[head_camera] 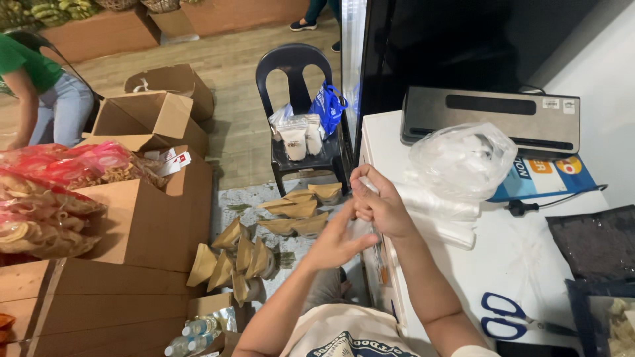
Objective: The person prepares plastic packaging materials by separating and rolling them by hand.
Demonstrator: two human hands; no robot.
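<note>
My right hand (378,206) is closed around a thin clear plastic bag (366,228) at the left edge of the white table (516,264). From below, my left hand (334,243) presses its fingers against the same bag. Both hands meet just off the table's corner. More clear plastic bags (442,218) lie flat on the table right beside my right hand, and a crumpled clear bag bundle (463,158) sits behind them.
A grey sealing machine (491,120) stands at the table's back. Blue-handled scissors (509,317) lie near the front. Brown paper pouches (238,258) stand on the floor. Cardboard boxes (142,225) with snack bags (46,198) sit left. A black chair (297,73) holds packets. A person in green bends at far left.
</note>
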